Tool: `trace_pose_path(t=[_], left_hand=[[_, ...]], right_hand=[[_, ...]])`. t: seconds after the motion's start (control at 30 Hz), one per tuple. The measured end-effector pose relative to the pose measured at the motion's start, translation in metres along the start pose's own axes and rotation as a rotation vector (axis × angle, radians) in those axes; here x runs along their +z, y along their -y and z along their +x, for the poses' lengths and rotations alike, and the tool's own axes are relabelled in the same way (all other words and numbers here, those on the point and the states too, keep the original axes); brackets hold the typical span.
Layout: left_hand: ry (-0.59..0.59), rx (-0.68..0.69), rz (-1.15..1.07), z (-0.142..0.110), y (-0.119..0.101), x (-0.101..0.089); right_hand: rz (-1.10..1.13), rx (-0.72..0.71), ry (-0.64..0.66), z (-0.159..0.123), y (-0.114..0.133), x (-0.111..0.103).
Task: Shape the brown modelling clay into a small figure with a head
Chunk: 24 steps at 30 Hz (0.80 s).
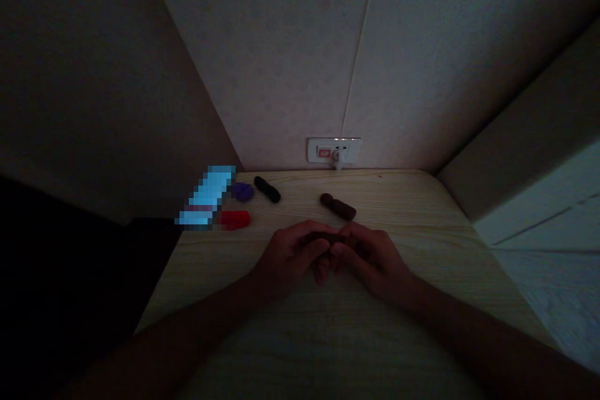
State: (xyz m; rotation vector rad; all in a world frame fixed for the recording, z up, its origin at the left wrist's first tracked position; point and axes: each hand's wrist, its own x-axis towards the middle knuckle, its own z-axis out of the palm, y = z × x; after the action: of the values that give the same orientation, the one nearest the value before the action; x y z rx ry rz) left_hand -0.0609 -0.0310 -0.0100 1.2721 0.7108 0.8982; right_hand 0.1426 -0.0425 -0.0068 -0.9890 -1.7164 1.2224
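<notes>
My left hand (295,256) and my right hand (375,256) meet above the wooden table (300,337), fingers closed. Between them they pinch a dark brown strip of modelling clay (323,237), with both thumbs along its near side. The fingers cover its ends. Just beyond my hands lies a brown clay roll (344,209), and a small brown clay ball (327,200) touches or nearly touches its far left end. The light is dim, so fine detail on the clay is lost.
To the left lie a black clay stick (267,189), a purple clay lump (242,192) and a red clay block (235,219). A pixelated bright rectangle (206,197) covers the table's back left corner. Behind rises a wall with a socket (323,151) and a white plug (337,157).
</notes>
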Motion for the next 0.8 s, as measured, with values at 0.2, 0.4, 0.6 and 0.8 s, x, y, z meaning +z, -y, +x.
trace_pose_path(t=[0.2,0.4,0.6,0.8], left_hand=[[-0.004,-0.104,-0.331,0.0057,0.0079,0.0061],[-0.022,-0.051,-0.200,0.0068,0.0062,0.0056],[-0.107,-0.063,0.010,0.0011,0.0019,0.0061],[-0.119,-0.092,-0.002,0.0027,0.0072,0.0005]], right_hand=[[0.361,0.087,0.027,0.0046,-0.0038,0.0043],[0.426,0.143,0.027,0.0055,-0.0061,0.0046],[0.299,0.153,-0.070,0.0036,-0.0019,0.0069],[0.230,0.128,-0.099,0.0072,-0.0018,0.0027]])
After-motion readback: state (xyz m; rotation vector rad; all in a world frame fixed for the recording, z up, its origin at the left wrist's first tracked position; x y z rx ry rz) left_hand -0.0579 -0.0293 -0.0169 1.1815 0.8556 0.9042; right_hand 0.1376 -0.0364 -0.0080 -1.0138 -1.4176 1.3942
